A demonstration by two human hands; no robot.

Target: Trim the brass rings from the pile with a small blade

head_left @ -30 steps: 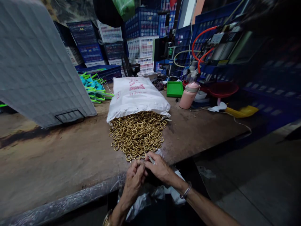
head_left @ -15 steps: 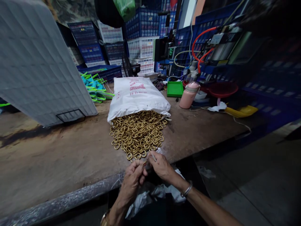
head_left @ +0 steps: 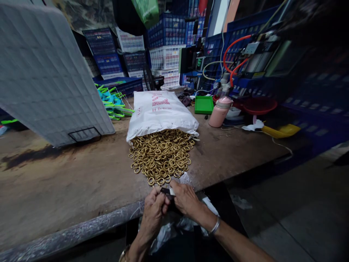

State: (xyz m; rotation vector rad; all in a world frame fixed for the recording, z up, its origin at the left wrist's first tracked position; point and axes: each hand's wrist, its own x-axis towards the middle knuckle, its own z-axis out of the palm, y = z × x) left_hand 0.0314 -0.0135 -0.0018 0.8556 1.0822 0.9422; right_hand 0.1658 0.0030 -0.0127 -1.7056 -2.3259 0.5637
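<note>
At the table's front edge, my left hand (head_left: pixel 155 202) is closed in a pinch. Its fingers seem to grip a small brass ring, mostly hidden by them. My right hand (head_left: pixel 187 198) is closed around a small flat tool (head_left: pixel 165 191) with a dark, blade-like end and a pale part near the fingers. That dark end points left and reaches my left fingertips; whether it touches the ring I cannot tell. Just beyond both hands lies a pile of brass rings (head_left: pixel 163 156), spilling from the open mouth of a white printed sack (head_left: pixel 163 112).
A grey padded panel (head_left: pixel 54 80) stands at the left. Beyond the sack are bright green and blue plastic pieces (head_left: pixel 114 103). A green tray (head_left: pixel 204 104), pink bottle (head_left: pixel 219 112) and yellow scoop (head_left: pixel 282 131) sit to the right. Stacked crates (head_left: pixel 166 58) fill the back.
My right hand has turned, so the tool's dark end now shows, lying across toward my left fingertips. My left hand keeps its pinch. The view has shifted slightly.
</note>
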